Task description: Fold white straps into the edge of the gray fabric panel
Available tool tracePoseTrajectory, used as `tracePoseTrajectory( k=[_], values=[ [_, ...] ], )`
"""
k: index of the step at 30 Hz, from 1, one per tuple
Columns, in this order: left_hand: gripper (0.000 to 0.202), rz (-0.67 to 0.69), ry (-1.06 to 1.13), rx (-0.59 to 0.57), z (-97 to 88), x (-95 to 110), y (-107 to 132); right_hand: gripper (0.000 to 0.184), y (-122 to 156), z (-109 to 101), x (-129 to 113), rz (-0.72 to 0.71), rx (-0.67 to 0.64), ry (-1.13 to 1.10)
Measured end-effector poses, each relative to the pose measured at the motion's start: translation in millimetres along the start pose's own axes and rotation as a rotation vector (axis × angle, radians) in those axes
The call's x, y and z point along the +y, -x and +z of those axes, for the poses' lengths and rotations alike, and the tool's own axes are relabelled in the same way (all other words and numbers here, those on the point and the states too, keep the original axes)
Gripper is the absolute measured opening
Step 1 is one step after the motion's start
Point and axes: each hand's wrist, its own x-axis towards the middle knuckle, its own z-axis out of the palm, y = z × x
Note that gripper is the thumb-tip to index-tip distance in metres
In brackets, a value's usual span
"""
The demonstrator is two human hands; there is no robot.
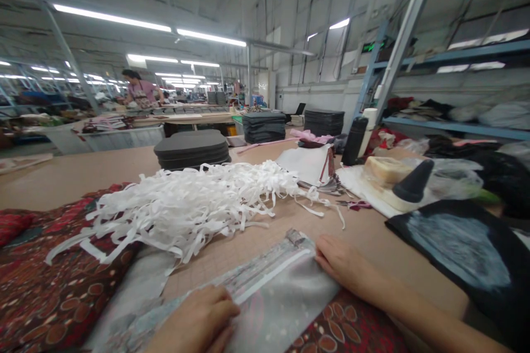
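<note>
A grey fabric piece with a pale patterned edge lies in front of me, and a white strip runs along it. At the strip's near end, my left hand rests with its fingers curled on the fabric. My right hand is closed at the far corner of the same piece, thumb side toward the strip's other end. What its fingertips pinch is partly hidden. Red-brown leaf-patterned fabric shows beneath. Just beyond my hands spreads a tangled heap of white strips.
More patterned fabric covers the left side of the table. Dark stacked pieces stand behind the heap. Pink-handled scissors, a black cone and black cloth lie to the right. A person stands at a distant table.
</note>
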Motion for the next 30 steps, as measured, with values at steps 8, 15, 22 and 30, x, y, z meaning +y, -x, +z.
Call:
tracePoseTrajectory(
  k=[8, 15, 22, 30],
  values=[
    [0.028, -0.057, 0.182, 0.028, 19.0, 15.3, -98.0, 0.013, -20.6, -7.2, 1.1, 0.166, -0.026, -0.677],
    [0.025, -0.156, 0.159, 0.154, 47.6, 21.7, -127.9, 0.035, -35.9, 14.1, 8.4, 0.011, 0.111, -0.967],
    [0.011, -0.156, 0.082, 0.153, 58.6, 26.1, -126.8, 0.018, -19.9, 15.3, 12.2, -0.116, 0.256, -0.482],
    [0.028, 0.032, -0.293, 0.049, 60.3, 46.3, -114.3, 0.023, -17.7, 12.9, 5.7, -0.199, 0.073, -0.281]
  ],
)
